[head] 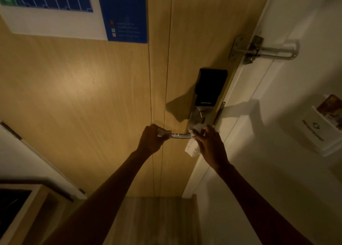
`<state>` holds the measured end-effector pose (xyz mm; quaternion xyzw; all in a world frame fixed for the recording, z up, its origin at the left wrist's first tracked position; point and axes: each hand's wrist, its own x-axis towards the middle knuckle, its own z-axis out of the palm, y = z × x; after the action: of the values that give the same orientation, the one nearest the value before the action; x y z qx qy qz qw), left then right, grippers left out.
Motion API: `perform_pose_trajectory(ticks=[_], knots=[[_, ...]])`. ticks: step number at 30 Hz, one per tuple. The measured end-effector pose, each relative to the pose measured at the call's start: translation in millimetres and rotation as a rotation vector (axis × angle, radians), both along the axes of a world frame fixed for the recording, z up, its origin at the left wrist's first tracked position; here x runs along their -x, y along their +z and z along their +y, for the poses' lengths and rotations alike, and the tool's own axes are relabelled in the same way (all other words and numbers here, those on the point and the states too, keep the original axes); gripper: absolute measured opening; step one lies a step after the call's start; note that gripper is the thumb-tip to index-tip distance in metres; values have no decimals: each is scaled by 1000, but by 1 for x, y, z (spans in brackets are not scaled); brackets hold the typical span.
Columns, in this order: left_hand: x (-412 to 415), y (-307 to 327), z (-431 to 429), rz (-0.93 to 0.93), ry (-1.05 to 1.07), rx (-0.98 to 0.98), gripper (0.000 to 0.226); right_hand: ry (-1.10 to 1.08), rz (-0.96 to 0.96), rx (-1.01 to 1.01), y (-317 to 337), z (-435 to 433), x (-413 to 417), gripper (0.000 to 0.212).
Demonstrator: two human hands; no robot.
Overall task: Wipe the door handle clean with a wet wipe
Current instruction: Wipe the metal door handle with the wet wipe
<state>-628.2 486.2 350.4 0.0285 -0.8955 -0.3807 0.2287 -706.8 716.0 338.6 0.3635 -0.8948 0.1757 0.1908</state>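
Observation:
A silver lever door handle (180,135) sticks out to the left from the lock plate on a wooden door (92,96). My left hand (151,140) grips the handle's free end. My right hand (211,144) holds a white wet wipe (192,149) pressed against the handle's base, where it meets the plate. Part of the wipe hangs down below my fingers. The lever's bare middle shows between my two hands.
A black smart lock panel (210,86) sits above the handle. A metal swing latch (259,50) bridges door and white frame higher up. A blue notice (125,13) hangs on the door. A white card holder (322,126) is on the right wall. A wooden cabinet (27,207) stands at lower left.

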Motion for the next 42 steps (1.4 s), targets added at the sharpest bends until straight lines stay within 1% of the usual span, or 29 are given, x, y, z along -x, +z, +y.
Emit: perform_pose_trajectory(ticks=[4, 6, 9, 11, 15, 19, 22, 28, 29, 32, 33, 36, 38, 40, 42], knots=[[0, -1, -1, 23, -1, 18, 20, -61, -187, 349, 1, 7, 3, 30], [0, -1, -1, 21, 0, 17, 20, -96, -236, 454, 1, 2, 2, 27], [0, 0, -1, 9, -5, 14, 19, -101, -292, 425, -4, 7, 10, 32], [-1, 1, 0, 1, -11, 21, 19, -75, -294, 415, -2, 11, 15, 34], [-1, 2, 2, -19, 12, -29, 18, 2, -184, 243, 3, 5, 9, 31], [0, 4, 2, -24, 6, -39, 18, -50, -240, 282, 4, 4, 10, 35], [-1, 1, 1, -8, 12, -16, 19, -73, -198, 255, 8, 16, 16, 33], [-2, -7, 2, -12, 41, 12, 19, -6, -72, 43, 12, -9, 2, 31], [-2, -6, 2, -20, 50, 1, 18, -24, -61, 42, 12, -4, 5, 31], [-2, -5, 3, -40, 80, -44, 18, -93, -93, 148, 9, 4, 5, 34], [-2, -6, 4, -39, 83, -47, 18, -93, -83, 142, 7, -1, 2, 34], [0, -7, 5, -53, 93, -51, 18, -8, 29, -13, 11, -21, -6, 29], [0, -5, 4, -64, 90, -58, 18, 44, 71, -71, 19, -17, -1, 27], [1, -6, 2, -52, 69, -60, 19, 43, 63, -48, 18, -3, 5, 33], [0, -6, 2, -51, 73, -63, 20, 8, 14, -3, 13, 3, 3, 40]])
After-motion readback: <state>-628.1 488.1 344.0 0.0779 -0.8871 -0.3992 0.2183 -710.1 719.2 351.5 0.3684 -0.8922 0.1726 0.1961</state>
